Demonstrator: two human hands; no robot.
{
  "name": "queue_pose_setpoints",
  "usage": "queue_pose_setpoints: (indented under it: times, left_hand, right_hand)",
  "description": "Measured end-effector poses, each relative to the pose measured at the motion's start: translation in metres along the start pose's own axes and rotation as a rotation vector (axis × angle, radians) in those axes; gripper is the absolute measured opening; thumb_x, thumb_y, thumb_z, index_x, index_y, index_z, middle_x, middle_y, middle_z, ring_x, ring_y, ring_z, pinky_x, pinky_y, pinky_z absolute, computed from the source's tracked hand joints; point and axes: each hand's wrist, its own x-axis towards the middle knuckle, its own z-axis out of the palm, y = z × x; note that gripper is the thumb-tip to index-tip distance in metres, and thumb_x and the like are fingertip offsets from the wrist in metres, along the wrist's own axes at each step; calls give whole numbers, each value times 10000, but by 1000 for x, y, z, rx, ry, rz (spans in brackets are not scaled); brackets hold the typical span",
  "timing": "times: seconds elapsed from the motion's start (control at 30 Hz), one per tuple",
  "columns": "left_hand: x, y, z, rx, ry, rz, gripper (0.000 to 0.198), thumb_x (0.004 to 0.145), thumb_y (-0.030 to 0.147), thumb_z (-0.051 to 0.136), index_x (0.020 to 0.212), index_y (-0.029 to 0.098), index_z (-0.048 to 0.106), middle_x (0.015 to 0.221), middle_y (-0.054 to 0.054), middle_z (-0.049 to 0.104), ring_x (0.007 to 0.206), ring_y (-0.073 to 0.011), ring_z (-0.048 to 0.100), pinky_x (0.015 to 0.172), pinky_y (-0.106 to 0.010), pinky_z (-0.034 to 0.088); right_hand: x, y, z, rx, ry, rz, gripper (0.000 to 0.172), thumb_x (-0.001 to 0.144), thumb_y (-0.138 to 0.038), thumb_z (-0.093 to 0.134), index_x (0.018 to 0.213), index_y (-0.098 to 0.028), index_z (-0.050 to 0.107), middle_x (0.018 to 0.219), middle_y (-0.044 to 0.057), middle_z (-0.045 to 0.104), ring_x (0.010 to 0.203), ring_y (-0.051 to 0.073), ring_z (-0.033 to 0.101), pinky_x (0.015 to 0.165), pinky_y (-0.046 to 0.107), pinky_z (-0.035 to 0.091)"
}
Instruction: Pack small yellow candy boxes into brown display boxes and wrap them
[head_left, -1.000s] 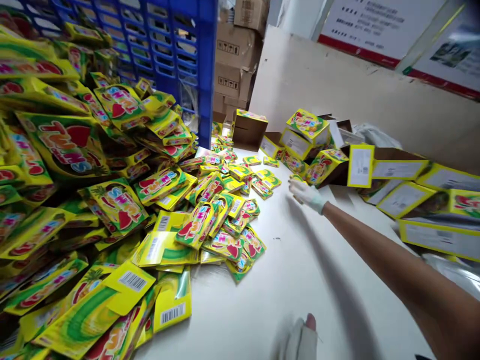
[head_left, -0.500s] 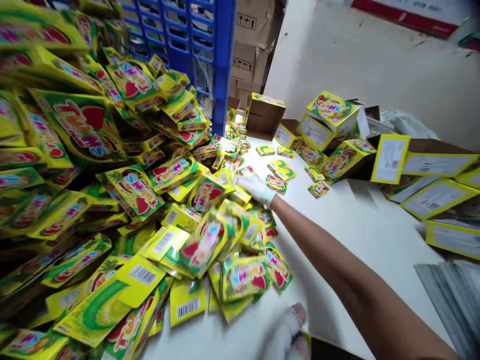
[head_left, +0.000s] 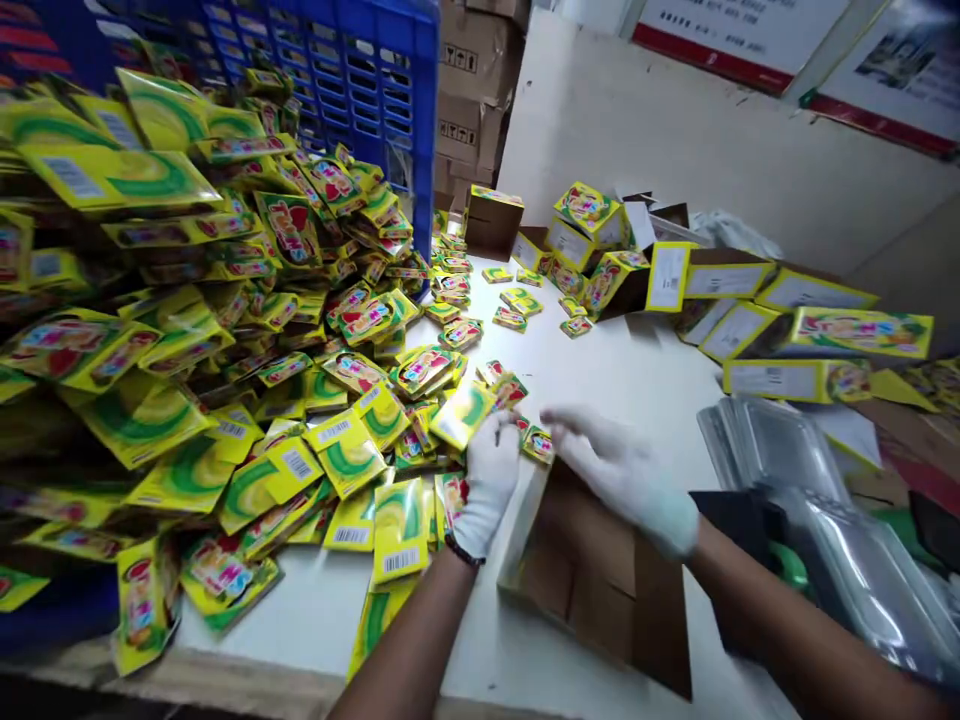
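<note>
My left hand (head_left: 489, 485), in a white glove, is closed at the edge of a small yellow-green printed box (head_left: 463, 412) at the right side of the heap. My right hand (head_left: 626, 480), also gloved and slightly blurred, reaches over the far edge of an open carton (head_left: 585, 590). Its fingers are stretched out with nothing visible between them. The carton lies on the white table with its brown inside facing me. Right beside the hands are a few small boxes (head_left: 537, 443), partly hidden by the fingers.
A large heap of small fruit-printed boxes (head_left: 292, 230) spills from the left, against a blue plastic crate (head_left: 416, 110). More open yellow cartons (head_left: 660, 280) stand along the wall. Clear plastic trays (head_left: 795, 460) are stacked at the right, and brown cardboard boxes (head_left: 472, 90) at the back.
My right hand has drawn back from the heap to the open carton. My left hand has moved up to the heap's edge. The carton has come fully into view, and the view has shifted.
</note>
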Motion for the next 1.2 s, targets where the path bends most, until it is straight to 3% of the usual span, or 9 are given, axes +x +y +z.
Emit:
queue_pose_setpoints:
  times: [0.13, 0.27, 0.43, 0.57, 0.67, 0.8, 0.9, 0.97, 1.2]
  left_hand:
    - [-24, 19, -38, 274, 30, 255, 279, 903, 266, 472, 1079, 136, 643, 1087, -118, 658, 1024, -214, 614, 952, -365, 484]
    - [-28, 33, -68, 973, 36, 429, 556, 803, 389, 639, 1286, 123, 571, 1265, -192, 544, 1186, -348, 501, 1009, -489, 393]
    - [21, 34, -69, 1216, -105, 300, 576, 793, 430, 620, 1301, 165, 562, 1254, -203, 544, 1120, -376, 514, 938, -512, 372]
    - [52, 40, -79, 1081, -81, 228, 396, 823, 429, 591, 1107, 157, 638, 1046, -149, 647, 1018, -317, 568, 907, -440, 403]
    - [36, 56, -83, 984, -47, 243, 411, 955, 476, 390, 1085, 157, 613, 988, -101, 664, 919, -225, 595, 828, -340, 453]
    - [-39, 67, -66, 501, -210, 212, 502, 1017, 474, 226, 1022, 156, 615, 862, -57, 664, 727, -154, 588, 673, -279, 491]
    - [-94, 58, -62, 365, -454, 132, 492, 1005, 500, 284, 983, 172, 650, 830, -53, 682, 707, -168, 607, 674, -302, 516]
    - [-111, 48, -73, 517, -415, 209, 488, 998, 497, 302, 1039, 169, 661, 946, -86, 701, 866, -209, 640, 814, -353, 518]
    - [-90, 27, -96, 1393, -339, 439, 733, 780, 584, 625, 1365, 161, 498, 1293, -199, 548, 1115, -399, 533, 887, -509, 403]
  right_hand:
    - [-134, 26, 37, -176, -173, 25, 421, 905, -438, 511, 1262, -251, 634, 1202, 113, 692, 1073, 304, 645, 945, 444, 511]
    - [-185, 36, 72, -266, -418, 5, 387, 889, -235, 415, 1186, -248, 663, 960, 105, 724, 868, 291, 677, 763, 412, 532]
    - [-188, 26, 54, -165, -558, 73, 257, 883, -324, 496, 1019, -266, 707, 908, 60, 714, 860, 265, 669, 760, 371, 527]
    - [-189, 35, 35, 33, -386, 131, 437, 828, -511, 594, 1173, -259, 687, 1159, 95, 706, 1079, 297, 642, 956, 417, 508]
    - [-170, 35, 26, 220, -89, 242, 450, 867, -523, 526, 1183, -241, 677, 1241, 118, 676, 1102, 294, 633, 996, 459, 494]
    - [-125, 11, 33, 654, 38, 384, 580, 877, -563, 525, 1355, -234, 521, 1150, 120, 671, 616, 155, 581, 554, 320, 516]
    - [-104, 3, 38, 818, -19, 356, 622, 873, -607, 534, 1330, -186, 512, 845, 47, 651, 492, 108, 433, 443, 252, 381]
    - [-101, 10, 30, 731, -69, 291, 570, 893, -604, 509, 1263, -173, 555, 785, 24, 630, 530, 117, 459, 483, 248, 397]
    - [-93, 32, 15, -136, -812, 11, 312, 882, -348, 555, 1123, -229, 712, 1036, 53, 733, 915, 215, 655, 777, 297, 471]
